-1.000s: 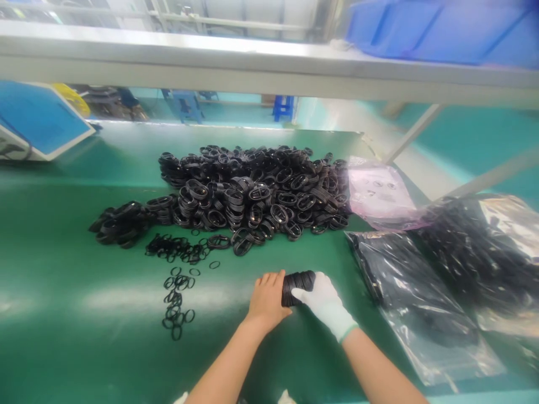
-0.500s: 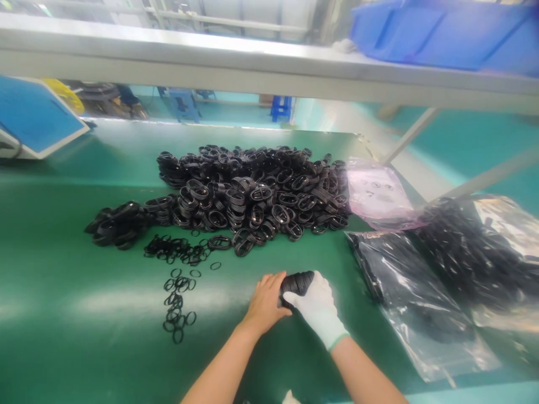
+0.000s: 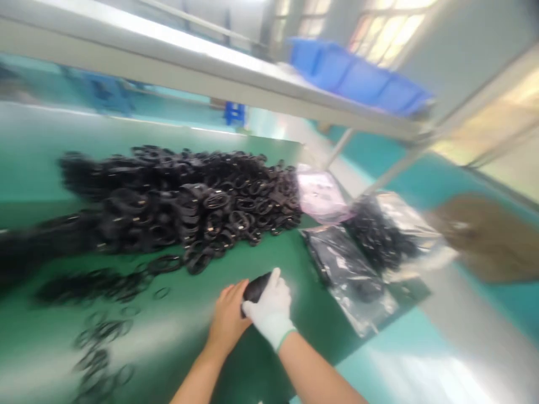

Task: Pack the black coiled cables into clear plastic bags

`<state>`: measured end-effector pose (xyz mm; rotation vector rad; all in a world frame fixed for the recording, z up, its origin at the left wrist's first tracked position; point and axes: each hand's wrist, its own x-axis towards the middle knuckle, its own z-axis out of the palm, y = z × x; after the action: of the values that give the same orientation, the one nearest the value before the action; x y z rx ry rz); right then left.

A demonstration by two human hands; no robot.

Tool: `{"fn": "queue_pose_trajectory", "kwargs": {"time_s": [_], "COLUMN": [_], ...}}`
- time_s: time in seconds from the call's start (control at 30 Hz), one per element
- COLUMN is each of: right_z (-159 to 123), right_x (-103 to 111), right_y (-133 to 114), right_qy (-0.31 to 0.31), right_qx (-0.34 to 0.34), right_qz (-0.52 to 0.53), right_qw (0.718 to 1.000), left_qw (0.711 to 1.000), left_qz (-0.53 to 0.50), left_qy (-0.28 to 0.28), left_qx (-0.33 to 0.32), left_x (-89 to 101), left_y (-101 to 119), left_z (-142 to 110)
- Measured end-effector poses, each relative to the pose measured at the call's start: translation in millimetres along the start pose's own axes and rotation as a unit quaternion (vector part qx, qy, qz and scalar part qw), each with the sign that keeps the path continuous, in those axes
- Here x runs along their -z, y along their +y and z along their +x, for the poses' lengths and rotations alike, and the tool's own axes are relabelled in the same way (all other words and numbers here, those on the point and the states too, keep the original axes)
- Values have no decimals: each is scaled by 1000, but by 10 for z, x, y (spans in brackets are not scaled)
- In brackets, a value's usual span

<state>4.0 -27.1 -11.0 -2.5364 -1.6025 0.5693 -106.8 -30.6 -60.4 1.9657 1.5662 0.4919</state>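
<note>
Between my two hands is a stack of black coiled cables (image 3: pixel 255 288), ribbed on its outside and held just over the green table. My bare left hand (image 3: pixel 228 315) is closed around its left end. From the right, my white-gloved right hand (image 3: pixel 273 307) grips the other end, with the thumb across the front. Both palms hide much of the stack. Beyond my hands lies a large heap of black cable coils (image 3: pixel 214 202), some showing small shiny metal ends. Thin black rings (image 3: pixel 99 336) lie loose on the table to the left, blurred.
Right of my hands, a clear plastic bag (image 3: pixel 345 264) with black contents lies flat. A second bag of black items (image 3: pixel 379 235) and a pinkish bag (image 3: pixel 320 193) are beside it. A shelf beam (image 3: pixel 210 78) crosses above the table, carrying a blue bin (image 3: pixel 353 76).
The view has swung right, so the heap and rings appear farther left and more floor shows. Both hands still hold the stack; my right hand has slid farther over it.
</note>
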Motion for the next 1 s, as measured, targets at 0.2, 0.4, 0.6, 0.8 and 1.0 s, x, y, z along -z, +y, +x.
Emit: {"fn": "queue_pose_trajectory", "kwargs": {"time_s": [0.2, 0.4, 0.6, 0.8, 1.0], "right_z": [153, 216, 62, -446, -363], "right_x": [-188, -86, 622, 1113, 1050], "right_y": [-100, -70, 538, 2204, 3419], "right_qy": [30, 9, -44, -20, -37], "right_qx": [-51, -38, -59, -168, -123], "right_qz": [-46, -22, 173, 302, 204], "right_qw": [997, 999, 982, 938, 971], "left_qw": [998, 996, 992, 987, 988], "left_qz": [62, 89, 104, -24, 113], "left_qy": [5, 28, 32, -83, 13], "left_qx": [-16, 12, -70, -136, -101], "left_x": [-143, -121, 46, -425, -1460], "left_y": [-162, -6, 792, 1902, 2637], "left_z": [170, 129, 16, -112, -137]}}
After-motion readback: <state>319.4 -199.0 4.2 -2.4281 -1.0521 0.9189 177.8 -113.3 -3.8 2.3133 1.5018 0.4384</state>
